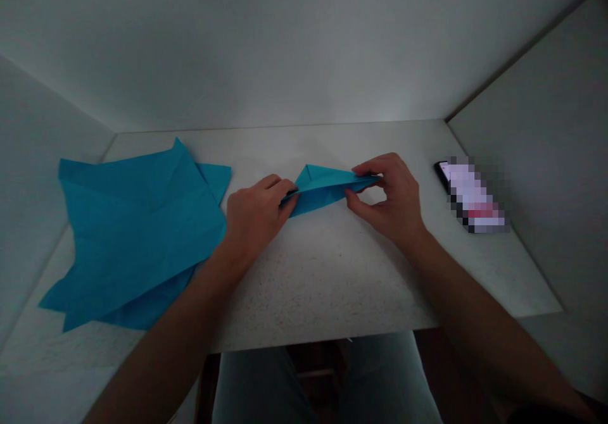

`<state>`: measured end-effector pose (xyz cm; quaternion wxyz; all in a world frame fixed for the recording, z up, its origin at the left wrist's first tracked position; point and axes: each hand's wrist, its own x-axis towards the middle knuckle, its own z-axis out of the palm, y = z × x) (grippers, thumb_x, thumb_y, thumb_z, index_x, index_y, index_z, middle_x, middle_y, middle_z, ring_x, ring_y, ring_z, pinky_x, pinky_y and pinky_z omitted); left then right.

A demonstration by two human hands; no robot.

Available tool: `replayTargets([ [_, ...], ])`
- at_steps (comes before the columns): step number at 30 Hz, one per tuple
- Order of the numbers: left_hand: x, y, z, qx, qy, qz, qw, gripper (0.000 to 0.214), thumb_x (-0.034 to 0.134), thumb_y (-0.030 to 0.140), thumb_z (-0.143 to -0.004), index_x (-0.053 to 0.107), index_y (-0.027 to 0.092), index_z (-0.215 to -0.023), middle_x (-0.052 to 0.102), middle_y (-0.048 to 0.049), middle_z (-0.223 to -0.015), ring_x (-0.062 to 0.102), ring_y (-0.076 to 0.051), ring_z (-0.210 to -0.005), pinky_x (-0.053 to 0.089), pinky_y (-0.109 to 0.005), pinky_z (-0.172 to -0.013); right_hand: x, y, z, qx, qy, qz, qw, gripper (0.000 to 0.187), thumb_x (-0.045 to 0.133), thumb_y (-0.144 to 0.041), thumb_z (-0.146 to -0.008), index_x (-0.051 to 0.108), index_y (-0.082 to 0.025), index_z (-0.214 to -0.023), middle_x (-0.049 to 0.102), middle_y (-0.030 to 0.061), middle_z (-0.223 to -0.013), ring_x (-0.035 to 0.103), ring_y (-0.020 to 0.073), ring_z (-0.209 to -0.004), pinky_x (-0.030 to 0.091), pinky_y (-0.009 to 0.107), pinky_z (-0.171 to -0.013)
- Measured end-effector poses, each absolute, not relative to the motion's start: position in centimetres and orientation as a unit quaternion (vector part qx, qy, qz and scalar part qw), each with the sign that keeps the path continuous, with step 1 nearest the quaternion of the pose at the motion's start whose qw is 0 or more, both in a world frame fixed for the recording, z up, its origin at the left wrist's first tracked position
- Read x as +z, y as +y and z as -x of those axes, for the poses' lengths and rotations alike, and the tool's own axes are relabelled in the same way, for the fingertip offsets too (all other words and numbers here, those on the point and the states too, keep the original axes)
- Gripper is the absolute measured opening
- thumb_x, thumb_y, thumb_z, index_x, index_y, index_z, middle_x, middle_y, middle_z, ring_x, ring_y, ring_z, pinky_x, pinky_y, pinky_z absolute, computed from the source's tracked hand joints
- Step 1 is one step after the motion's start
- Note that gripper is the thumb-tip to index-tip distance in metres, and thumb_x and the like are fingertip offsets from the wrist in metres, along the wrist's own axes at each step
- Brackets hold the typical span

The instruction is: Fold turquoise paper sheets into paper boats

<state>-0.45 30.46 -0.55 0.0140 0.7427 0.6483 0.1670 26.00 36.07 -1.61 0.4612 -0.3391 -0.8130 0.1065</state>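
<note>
**Both hands pinch a folded blue paper at mid-table**

A stack of blue paper sheets (133, 234) lies spread at the left of the white table (332, 285). Just right of it, the left hand (254, 215) clamps its fingers on the left end of a folded blue paper (323, 188) at the table's middle. The right hand (392, 199) pinches the right tip between thumb and forefinger. A phone (472, 195) lies farther right.

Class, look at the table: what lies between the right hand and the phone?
Nothing: the head view shows only bare table between the right hand and phone.
</note>
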Motion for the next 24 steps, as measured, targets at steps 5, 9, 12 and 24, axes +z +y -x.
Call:
replayTargets([
  [5,-0.1,30.0,-0.8,0.141,0.643,-0.751,0.047,0.014,0.067,0.030,-0.108,0.078,0.022,-0.111,0.081,-0.0085,-0.111,0.075,-0.026,-0.090,0.040,-0.035,-0.065,-2.3,36.1,-25.6,0.105,-0.800,0.369,0.462,0.060,0.086,-0.025,-0.086,0.062,-0.031,-0.140,0.070,0.0056,-0.113,0.071,0.0257,-0.097,0.067,0.043,-0.078],
  [9,0.1,29.5,-2.0,0.126,0.638,-0.754,0.090,0.014,0.063,0.029,-0.108,0.073,0.020,-0.111,0.080,-0.0097,-0.107,0.072,-0.025,-0.086,0.039,-0.035,-0.065,-3.2,36.0,-25.1,0.145,-0.772,0.355,0.507,0.085,0.087,-0.030,-0.087,0.043,-0.034,-0.159,0.068,0.0082,-0.122,0.069,0.0274,-0.098,0.067,0.050,-0.083],
  [12,-0.1,29.5,-2.0,0.162,0.650,-0.735,0.106,0.012,0.063,0.030,-0.107,0.070,0.020,-0.106,0.078,-0.0089,-0.101,0.070,-0.024,-0.082,0.041,-0.035,-0.068,-3.6,36.0,-24.9,0.166,-0.771,0.323,0.523,0.089,0.085,-0.029,-0.090,0.035,-0.039,-0.163,0.070,0.0071,-0.123,0.070,0.0267,-0.097,0.067,0.048,-0.081],
  [24,-0.9,30.7,-0.4,0.237,0.674,-0.683,0.151,0.020,0.065,0.040,-0.103,0.076,0.024,-0.109,0.082,-0.0082,-0.102,0.076,-0.030,-0.094,0.051,-0.039,-0.083,-1.8,35.4,-24.7,0.099,-0.839,0.231,0.483,0.031,0.077,-0.018,-0.099,0.073,-0.031,-0.127,0.081,0.0040,-0.108,0.078,0.0222,-0.091,0.067,0.039,-0.075],
])
